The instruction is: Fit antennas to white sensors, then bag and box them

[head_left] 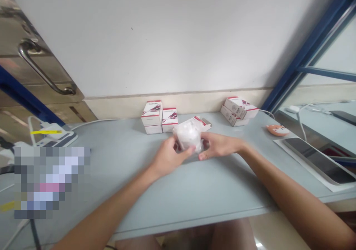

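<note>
A white item in clear, crinkled plastic wrap (189, 133) is between my two hands, above the middle of the table. My left hand (169, 155) holds its left side, with the thumb across the lower front. At its right side, my right hand (219, 145) curls its fingers and thumb against the wrap. What lies inside the plastic is too blurred to name. Behind it a white and red carton (204, 122) lies on its side with its end flap open, partly hidden by the wrapped item.
White and red boxes (151, 113) stand by the wall at left, and more boxes (239, 109) are stacked at right. An orange animal-faced object (278, 130) and a dark keyboard-like panel (319, 160) lie on the right. Power strips and cables (55, 137) occupy the left, beside a pixelated patch.
</note>
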{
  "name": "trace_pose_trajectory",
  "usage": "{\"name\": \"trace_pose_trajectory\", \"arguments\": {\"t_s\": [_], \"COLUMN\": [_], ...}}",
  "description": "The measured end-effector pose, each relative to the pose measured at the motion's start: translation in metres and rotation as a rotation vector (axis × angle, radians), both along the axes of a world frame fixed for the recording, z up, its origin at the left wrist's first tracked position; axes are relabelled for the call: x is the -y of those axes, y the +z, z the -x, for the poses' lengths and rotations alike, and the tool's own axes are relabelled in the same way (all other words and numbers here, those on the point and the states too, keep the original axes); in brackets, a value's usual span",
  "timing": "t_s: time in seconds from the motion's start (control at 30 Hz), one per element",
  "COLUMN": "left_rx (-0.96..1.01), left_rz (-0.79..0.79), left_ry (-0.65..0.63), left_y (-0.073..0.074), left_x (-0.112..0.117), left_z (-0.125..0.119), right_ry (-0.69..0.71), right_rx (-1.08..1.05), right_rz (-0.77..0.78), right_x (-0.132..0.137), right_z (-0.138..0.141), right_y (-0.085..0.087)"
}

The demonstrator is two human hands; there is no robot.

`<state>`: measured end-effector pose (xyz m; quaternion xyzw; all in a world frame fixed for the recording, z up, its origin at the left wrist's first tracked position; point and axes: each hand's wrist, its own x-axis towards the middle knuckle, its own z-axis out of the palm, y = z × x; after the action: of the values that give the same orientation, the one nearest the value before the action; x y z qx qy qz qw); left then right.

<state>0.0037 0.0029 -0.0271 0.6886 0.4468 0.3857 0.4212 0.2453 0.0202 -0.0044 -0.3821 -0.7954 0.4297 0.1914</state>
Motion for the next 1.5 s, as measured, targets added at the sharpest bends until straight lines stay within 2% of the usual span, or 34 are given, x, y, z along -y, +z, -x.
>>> {"name": "trace_pose_trajectory", "arguments": {"t_s": [0.1, 0.2, 0.27, 0.37, 0.47, 0.53, 0.6, 0.73, 0.8, 0.93, 1.13, 1.3, 1.37, 1.5], "left_rx": [0.357, 0.623, 0.735, 0.839, 0.905, 0.936, 0.95, 0.923, 0.908, 0.882, 0.874, 0.908, 0.889, 0.825], "left_rz": [0.144, 0.307, 0.401, 0.48, 0.498, 0.49, 0.484, 0.487, 0.476, 0.442, 0.45, 0.488, 0.485, 0.45], "left_ry": [0.108, 0.084, 0.049, 0.054, 0.072, 0.08, 0.102, 0.107, 0.075, 0.08, 0.11, 0.184, 0.175, 0.067], "left_y": [0.005, 0.013, 0.017, 0.021, 0.023, 0.022, 0.021, 0.019, 0.017, 0.013, 0.015, 0.02, 0.02, 0.017], "left_x": [-0.005, -0.01, -0.011, -0.011, -0.01, -0.011, -0.012, -0.014, -0.015, -0.014, -0.011, -0.014, -0.015, -0.011], "left_z": [-0.001, 0.001, 0.002, 0.002, 0.0, 0.0, 0.0, 0.002, 0.002, 0.001, -0.001, 0.004, 0.005, 0.004], "right_ry": [-0.044, -0.186, -0.275, -0.383, -0.47, -0.525, -0.518, -0.377, -0.385, -0.457, -0.361, -0.483, -0.51, -0.373], "right_rx": [-0.19, -0.422, -0.498, -0.497, -0.531, -0.57, -0.553, -0.418, -0.382, -0.418, -0.537, -0.601, -0.647, -0.661], "right_rz": [0.049, 0.102, 0.128, 0.116, 0.017, -0.105, -0.193, -0.179, -0.167, -0.093, 0.038, 0.029, 0.082, 0.304], "right_x": [0.001, 0.001, 0.001, -0.001, 0.0, 0.003, 0.007, 0.013, 0.013, 0.011, 0.011, 0.008, 0.007, 0.009], "right_z": [0.009, 0.022, 0.028, 0.033, 0.035, 0.036, 0.037, 0.039, 0.041, 0.042, 0.037, 0.031, 0.03, 0.032], "right_y": [0.001, -0.003, -0.007, -0.013, -0.019, -0.021, -0.02, -0.012, -0.009, -0.005, -0.001, -0.003, -0.003, -0.003]}}
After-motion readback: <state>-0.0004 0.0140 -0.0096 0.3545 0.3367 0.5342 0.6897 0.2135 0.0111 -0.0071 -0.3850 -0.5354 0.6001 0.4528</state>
